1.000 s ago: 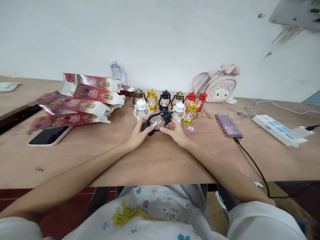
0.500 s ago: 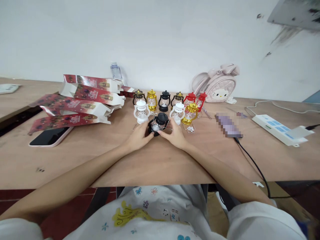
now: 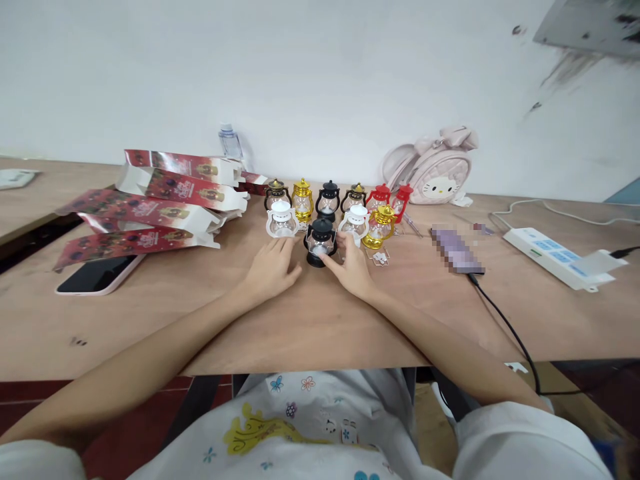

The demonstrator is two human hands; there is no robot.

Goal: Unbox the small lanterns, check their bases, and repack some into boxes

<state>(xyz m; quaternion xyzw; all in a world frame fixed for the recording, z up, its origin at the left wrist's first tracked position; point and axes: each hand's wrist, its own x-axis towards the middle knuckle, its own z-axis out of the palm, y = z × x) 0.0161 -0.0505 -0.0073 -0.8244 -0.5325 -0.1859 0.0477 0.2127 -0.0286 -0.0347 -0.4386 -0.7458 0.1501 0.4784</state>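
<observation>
A small black lantern stands upright on the table in front of me, its wire handle hanging across the front. My right hand grips it from the right, thumb at the front of the base. To the left, apart from the lantern, my left hand is open with thumb and fingers spread. Behind the hands are a white lantern on the left, another white lantern and a gold lantern on the right. A farther row holds bronze, gold, black and red lanterns, including a black lantern.
Flattened red printed boxes lie at left, over a phone. A clear bottle and a pink bag stand by the wall. At right are a blurred phone with a cable and a white power strip.
The black lantern, tilted between both hands before, now stands upright on the table. My left hand has let go and moved left; my right hand stays on it.
</observation>
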